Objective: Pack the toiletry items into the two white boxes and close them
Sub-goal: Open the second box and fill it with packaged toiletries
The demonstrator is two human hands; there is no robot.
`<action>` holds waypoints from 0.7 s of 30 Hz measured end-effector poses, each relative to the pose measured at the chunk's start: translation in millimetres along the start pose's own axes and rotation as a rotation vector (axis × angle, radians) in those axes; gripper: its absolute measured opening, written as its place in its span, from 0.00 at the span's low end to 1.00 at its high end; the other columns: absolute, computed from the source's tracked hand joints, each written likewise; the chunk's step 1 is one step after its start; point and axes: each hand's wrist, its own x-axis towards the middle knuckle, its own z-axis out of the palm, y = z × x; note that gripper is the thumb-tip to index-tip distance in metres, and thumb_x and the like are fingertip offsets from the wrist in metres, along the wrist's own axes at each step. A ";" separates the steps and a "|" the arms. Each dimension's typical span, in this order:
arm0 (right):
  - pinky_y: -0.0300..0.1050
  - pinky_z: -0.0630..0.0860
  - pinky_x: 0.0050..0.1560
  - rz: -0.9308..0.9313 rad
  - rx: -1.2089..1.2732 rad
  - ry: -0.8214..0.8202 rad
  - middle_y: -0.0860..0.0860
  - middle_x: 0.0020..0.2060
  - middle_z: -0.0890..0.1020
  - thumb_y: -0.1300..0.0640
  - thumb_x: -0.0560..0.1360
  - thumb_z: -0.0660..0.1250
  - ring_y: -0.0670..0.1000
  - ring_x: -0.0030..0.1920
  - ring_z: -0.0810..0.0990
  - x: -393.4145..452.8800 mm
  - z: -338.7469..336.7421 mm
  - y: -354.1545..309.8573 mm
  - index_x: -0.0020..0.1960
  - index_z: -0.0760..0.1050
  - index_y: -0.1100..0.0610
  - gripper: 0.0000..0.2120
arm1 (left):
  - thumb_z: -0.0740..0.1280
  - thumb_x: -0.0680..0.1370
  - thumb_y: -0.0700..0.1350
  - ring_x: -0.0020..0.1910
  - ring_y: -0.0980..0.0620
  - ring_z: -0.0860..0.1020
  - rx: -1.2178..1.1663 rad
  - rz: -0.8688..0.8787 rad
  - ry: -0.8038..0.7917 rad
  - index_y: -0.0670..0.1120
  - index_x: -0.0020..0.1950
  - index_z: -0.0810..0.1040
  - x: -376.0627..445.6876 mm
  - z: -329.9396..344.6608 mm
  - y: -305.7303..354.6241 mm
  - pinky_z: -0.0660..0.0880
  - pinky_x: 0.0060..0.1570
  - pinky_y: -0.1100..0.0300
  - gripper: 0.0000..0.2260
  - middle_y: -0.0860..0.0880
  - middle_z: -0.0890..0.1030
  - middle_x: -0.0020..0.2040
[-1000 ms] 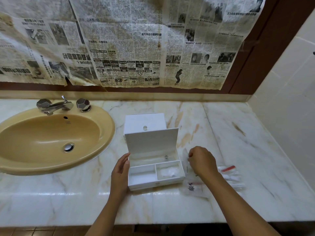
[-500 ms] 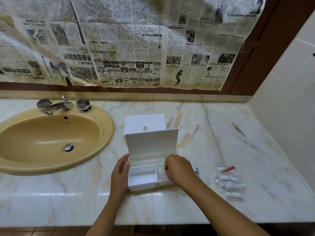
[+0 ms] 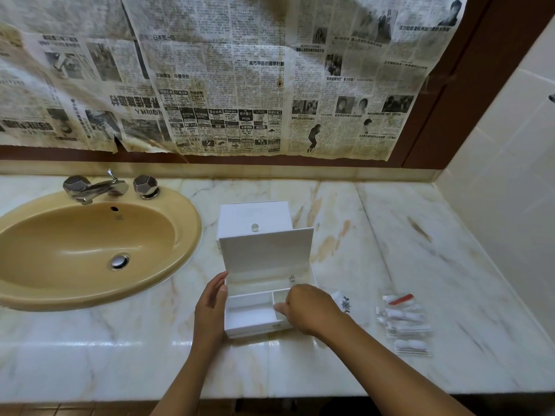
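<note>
Packing is judged to be at an early stage. One white box (image 3: pixel 255 310) is seen open on the worktop (image 3: pixel 390 235), its lid (image 3: pixel 265 253) raised nearly upright, and a second box (image 3: pixel 253 217) stands closed just behind it. The near box is steadied at its left wall by the left hand (image 3: pixel 211 304), whose fingers are held straight and flat against it, nothing being gripped. The right hand (image 3: pixel 306 310) is placed over the right compartment with its fingers curled downward; whether a sachet is pinched beneath them cannot be told, since the fingertips are hidden and blurred. The left compartment appears empty. A printed sachet (image 3: pixel 344 303) lies just beside the right wrist, and a pile of wrapped toiletries (image 3: pixel 402 322) is left on the worktop well to the right, including one with a red strip. Most items are thus still to be packed, the second box is to be filled, and both lids are to be closed.
</note>
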 end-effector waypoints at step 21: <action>0.40 0.71 0.50 0.194 0.104 0.357 0.51 0.59 0.78 0.66 0.76 0.60 0.52 0.56 0.78 15.3 -10.6 68.3 0.61 0.77 0.54 0.17 | 0.61 0.82 0.44 0.53 0.69 0.77 -0.037 0.002 -0.023 0.52 0.63 0.77 0.3 -1.7 -1.1 0.73 0.45 0.75 0.12 0.60 0.79 0.57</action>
